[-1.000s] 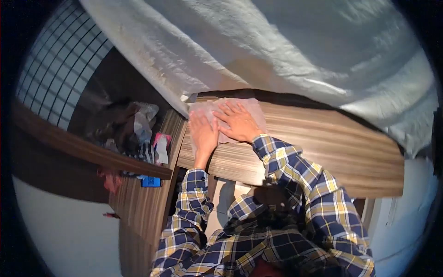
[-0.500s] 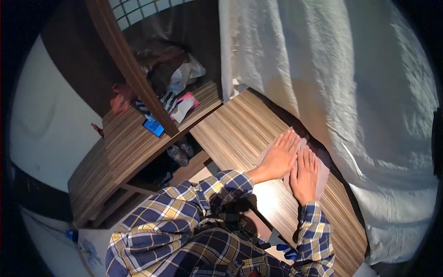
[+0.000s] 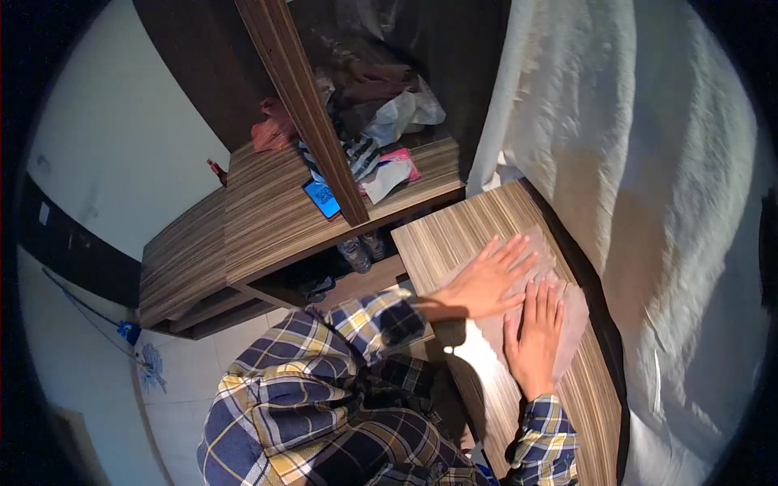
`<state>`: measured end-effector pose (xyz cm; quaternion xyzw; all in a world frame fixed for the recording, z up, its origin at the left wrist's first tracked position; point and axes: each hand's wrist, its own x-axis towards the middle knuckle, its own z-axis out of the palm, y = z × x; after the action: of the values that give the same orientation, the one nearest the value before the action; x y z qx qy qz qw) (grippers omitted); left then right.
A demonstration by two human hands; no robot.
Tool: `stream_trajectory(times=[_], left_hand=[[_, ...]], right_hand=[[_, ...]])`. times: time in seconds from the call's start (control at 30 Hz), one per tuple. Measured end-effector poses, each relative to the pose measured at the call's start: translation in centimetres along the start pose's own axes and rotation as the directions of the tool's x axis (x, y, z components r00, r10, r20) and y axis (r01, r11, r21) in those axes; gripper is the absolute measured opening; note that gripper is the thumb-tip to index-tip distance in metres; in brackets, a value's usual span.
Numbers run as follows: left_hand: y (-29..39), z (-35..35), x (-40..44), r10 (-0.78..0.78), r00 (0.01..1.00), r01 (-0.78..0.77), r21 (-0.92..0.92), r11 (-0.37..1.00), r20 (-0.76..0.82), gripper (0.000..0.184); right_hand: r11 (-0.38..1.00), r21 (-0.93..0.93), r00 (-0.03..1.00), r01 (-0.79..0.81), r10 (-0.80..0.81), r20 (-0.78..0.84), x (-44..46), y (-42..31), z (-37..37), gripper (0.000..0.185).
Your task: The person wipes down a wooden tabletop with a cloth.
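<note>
A pale pinkish-grey cloth (image 3: 573,328) lies spread on the wood-grain tabletop (image 3: 454,223). My left hand (image 3: 489,282) rests flat across its left side, fingers spread and pointing up and to the right. Just to the right, my right hand (image 3: 536,336) presses palm down on the same cloth, its fingers stretched toward the far edge. Both hands touch the cloth without gripping it, and they cover part of it. Plaid sleeves reach to both wrists.
A white curtain (image 3: 673,202) hangs along the table's right edge. To the left stands a wooden shelf unit (image 3: 267,219) with a blue phone-like card (image 3: 322,198), plastic bags (image 3: 405,113) and a red bag (image 3: 272,125). Clear bottles (image 3: 354,255) sit in its lower compartment.
The view has swung left, so the shelf unit shows further right. My left hand's fingers have spread, its hand moving away from the right one, and more of the cloth shows.
</note>
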<state>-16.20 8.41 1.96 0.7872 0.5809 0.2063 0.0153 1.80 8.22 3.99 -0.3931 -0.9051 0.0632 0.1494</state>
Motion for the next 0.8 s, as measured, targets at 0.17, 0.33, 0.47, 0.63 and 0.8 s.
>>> stream_trajectory(times=[0.17, 0.33, 0.47, 0.63, 0.8], left_hand=[[-5.7, 0.5, 4.8, -0.03, 0.998, 0.031, 0.028, 0.999, -0.06, 0.075], [-8.7, 1.3, 8.0, -0.158, 0.972, 0.172, 0.068, 0.983, -0.175, 0.076], [-9.2, 0.0, 8.1, -0.314, 0.947, 0.313, -0.025, 0.949, -0.066, 0.067], [-10.9, -1.1, 5.4, -0.399, 0.912, 0.38, -0.165, 0.91, -0.1, 0.038], [-12.0, -2.6, -1.3, -0.57, 0.822, 0.569, -0.014, 0.822, -0.026, 0.045]], right_hand=[[0.999, -0.023, 0.997, 0.047, -0.048, -0.061, 7.3, 2.3, 1.3, 0.06], [0.999, 0.032, 0.998, 0.013, -0.011, -0.059, 12.9, 2.9, 2.2, 0.059], [0.997, 0.075, 0.998, 0.027, -0.022, -0.066, 15.4, 2.6, 4.2, 0.057], [0.986, -0.011, 0.979, 0.164, -0.165, -0.12, 17.1, 0.9, 7.0, 0.057], [0.975, 0.013, 0.966, 0.221, -0.217, -0.143, 14.9, -4.5, 8.2, 0.057]])
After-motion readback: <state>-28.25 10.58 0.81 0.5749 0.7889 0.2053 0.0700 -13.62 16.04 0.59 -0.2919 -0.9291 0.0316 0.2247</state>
